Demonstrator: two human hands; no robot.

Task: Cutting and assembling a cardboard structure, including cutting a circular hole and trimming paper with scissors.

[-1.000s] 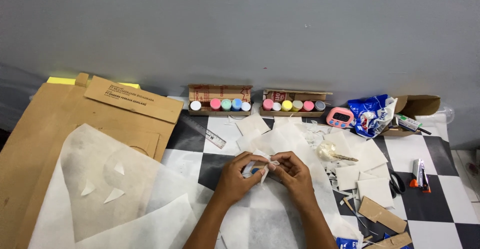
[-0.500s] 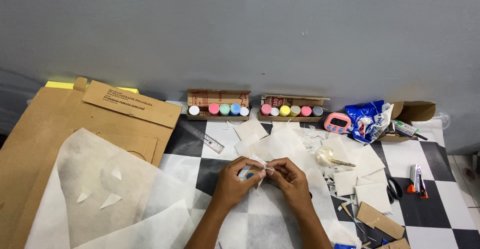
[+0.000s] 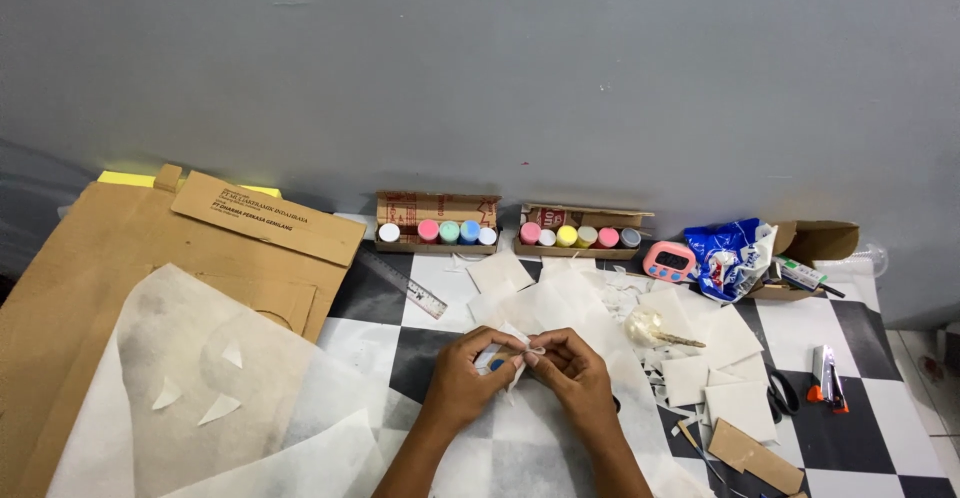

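**Hands stay pinched on small white piece, barely shifted**

Since the earlier frames almost nothing moves: both hands stay together at the centre of the checkered surface, fingers a touch tighter on the same little piece; the view itself drifts slightly.

Head view: left hand (image 3: 462, 378) and right hand (image 3: 573, 376) meet at the fingertips over the black-and-white checkered bench (image 3: 870, 388). Between them sits a small white paper piece (image 3: 508, 356), with a bit of blue and brown showing under it. Left fingers (image 3: 500, 341) are curled narrow, pinching the piece from the left; right fingers (image 3: 545, 343) are pinched narrow on its right edge. Both are holding it, lifted just above the white tissue sheets (image 3: 560, 303) spread under the hands.

Left of the hands: a large translucent white sheet (image 3: 190, 398) with small cut-outs, lying on flat brown cardboard (image 3: 90, 278). A metal ruler (image 3: 405, 284) lies diagonally just beyond the cardboard.

Against the grey wall: two cardboard trays of paint pots (image 3: 437, 231) (image 3: 578, 236), side by side. Right of them are a pink digital timer (image 3: 669, 260), a blue-and-white plastic bag (image 3: 733, 255) and an open cardboard box (image 3: 815, 243).

Right of the hands: a crumpled clear wad with a brush (image 3: 652, 328), white paper squares (image 3: 738, 408), black-handled scissors (image 3: 782, 394), an orange-and-silver tool (image 3: 828, 376) and brown cardboard scraps (image 3: 755, 456) near the bottom edge.
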